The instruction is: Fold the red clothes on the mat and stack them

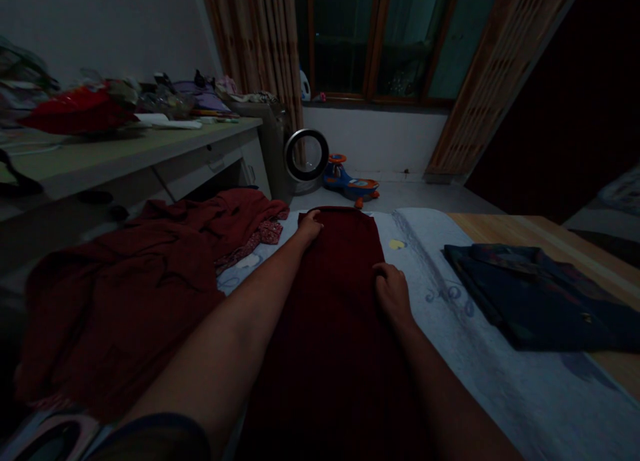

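Observation:
A long dark red garment (340, 301), folded into a narrow strip, lies flat on the bed in front of me and runs toward its far end. My left hand (310, 227) rests on its far left corner, thumb and forefinger apart. At the right edge, somewhat closer to me, my right hand (394, 291) touches the cloth with curved fingers and a gap between thumb and forefinger. The dim light hides the finer detail of the fingertips. To the left, a rumpled reddish-brown cloth (125, 294) lies in a heap, with a patterned red piece (267, 233) showing beneath it.
A folded dark blue garment (540, 297) lies to the right, partly over a wooden board (505, 227). Pale patterned bedding (440, 354) covers the bed. A cluttered desk (150, 147) stands left, near a washing machine with its round door (306, 155) open. Beyond is a ride-on toy (350, 181).

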Available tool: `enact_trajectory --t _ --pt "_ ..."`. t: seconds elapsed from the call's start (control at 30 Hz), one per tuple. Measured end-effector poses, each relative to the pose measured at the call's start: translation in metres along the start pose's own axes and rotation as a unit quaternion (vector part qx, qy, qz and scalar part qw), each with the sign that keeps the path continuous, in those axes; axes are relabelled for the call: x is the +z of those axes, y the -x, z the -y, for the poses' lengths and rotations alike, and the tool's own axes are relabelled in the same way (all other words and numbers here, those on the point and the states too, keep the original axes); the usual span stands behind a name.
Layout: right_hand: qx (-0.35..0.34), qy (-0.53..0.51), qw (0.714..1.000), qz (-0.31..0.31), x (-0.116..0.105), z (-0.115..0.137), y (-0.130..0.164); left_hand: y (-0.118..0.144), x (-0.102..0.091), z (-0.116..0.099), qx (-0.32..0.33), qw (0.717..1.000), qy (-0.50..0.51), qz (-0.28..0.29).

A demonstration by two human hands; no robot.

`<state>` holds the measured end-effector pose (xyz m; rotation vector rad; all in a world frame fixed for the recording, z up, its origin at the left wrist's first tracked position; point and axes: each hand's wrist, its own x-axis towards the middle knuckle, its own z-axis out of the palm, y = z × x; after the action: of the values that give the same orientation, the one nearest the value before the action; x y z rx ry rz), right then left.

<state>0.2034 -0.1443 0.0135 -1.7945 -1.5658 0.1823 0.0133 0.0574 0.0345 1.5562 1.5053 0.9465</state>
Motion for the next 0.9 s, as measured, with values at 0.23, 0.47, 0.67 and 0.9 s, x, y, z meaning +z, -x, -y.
enact_trajectory --t 0.23,0.47,0.67,0.9 --pt "-0.013 -0.046 0.998 0.033 -0.001 0.009 0.001 0.000 -0.002 -0.006 0.008 0.998 -0.049 0.031" --pt "-0.001 -0.007 1.000 0.016 0.003 0.003 0.001 0.012 0.012 -0.006 0.051 0.991 -0.126 -0.007" --pt "-0.022 0.006 0.998 -0.056 -0.007 0.011 0.004 0.055 0.015 -0.018 0.147 0.932 -0.322 -0.076" --pt "-0.219 0.051 0.970 0.089 -0.011 0.033 0.015 0.082 0.029 -0.006 0.172 0.904 -0.387 0.055"
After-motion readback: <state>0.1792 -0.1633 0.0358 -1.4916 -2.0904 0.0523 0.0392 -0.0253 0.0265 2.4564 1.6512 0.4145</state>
